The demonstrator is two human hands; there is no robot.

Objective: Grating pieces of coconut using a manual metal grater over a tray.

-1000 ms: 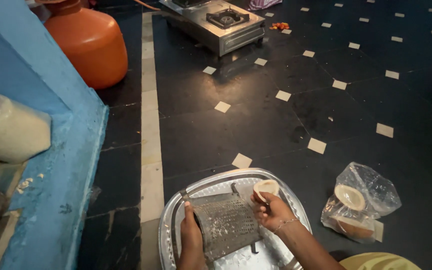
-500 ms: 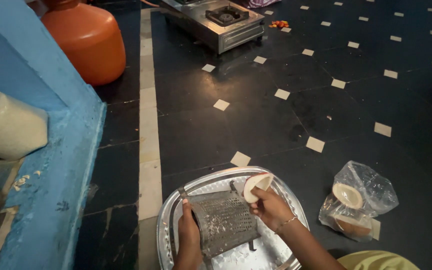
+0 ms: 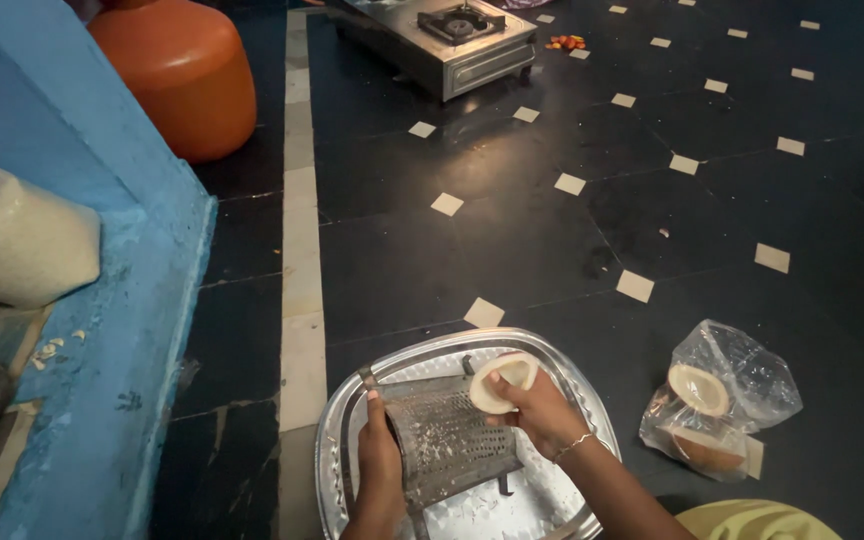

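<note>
A metal grater (image 3: 447, 440) stands tilted inside a round steel tray (image 3: 420, 358) on the dark floor. My left hand (image 3: 380, 470) grips the grater's left side and holds it steady. My right hand (image 3: 542, 410) holds a white piece of coconut (image 3: 500, 381) and presses it against the top of the grater's perforated face. White shreds lie in the tray below the grater.
A clear plastic bag (image 3: 722, 400) with coconut halves lies on the floor to the right. A small gas stove (image 3: 447, 40) sits far ahead, an orange pot (image 3: 177, 75) at the upper left. A blue ledge (image 3: 102, 300) with a filled white bag (image 3: 12, 240) runs along the left.
My right hand has slid the coconut piece up the grater face toward its top. The left hand stays on the grater. The view has shifted slightly.
</note>
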